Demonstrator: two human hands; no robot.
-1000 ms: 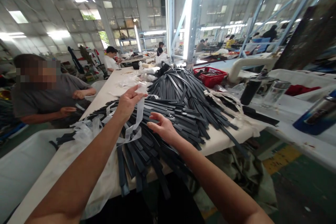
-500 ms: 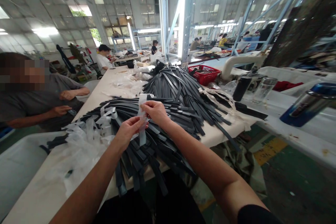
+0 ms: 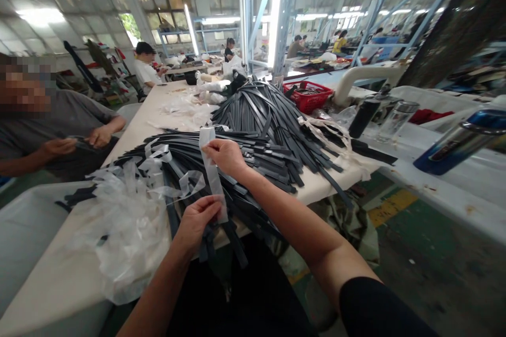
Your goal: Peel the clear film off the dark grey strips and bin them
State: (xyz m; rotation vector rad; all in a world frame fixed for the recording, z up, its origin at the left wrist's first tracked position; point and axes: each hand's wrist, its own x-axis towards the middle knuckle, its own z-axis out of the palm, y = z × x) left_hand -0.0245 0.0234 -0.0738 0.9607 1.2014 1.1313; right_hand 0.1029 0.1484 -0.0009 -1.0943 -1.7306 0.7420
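Both my hands hold a narrow clear plastic strip (image 3: 212, 175) stretched upright over a big heap of dark flat straps (image 3: 261, 131). My right hand (image 3: 224, 156) pinches the strip near its top end. My left hand (image 3: 197, 219) pinches its lower end, close to the table's near edge. A pile of crumpled clear plastic strips and film (image 3: 126, 210) lies just left of my left hand.
The long pale table (image 3: 47, 279) runs away from me. A person in a grey shirt (image 3: 51, 126) works at its left side, others sit further back. A red basket (image 3: 307, 97), a black bottle (image 3: 364, 116), a glass jar (image 3: 395, 118) and a blue flask (image 3: 458, 142) stand to the right.
My right hand came up and took the strip's top end. My left hand slid down to its lower end and drew toward me, pulling the strip out straight. The view dipped lower.
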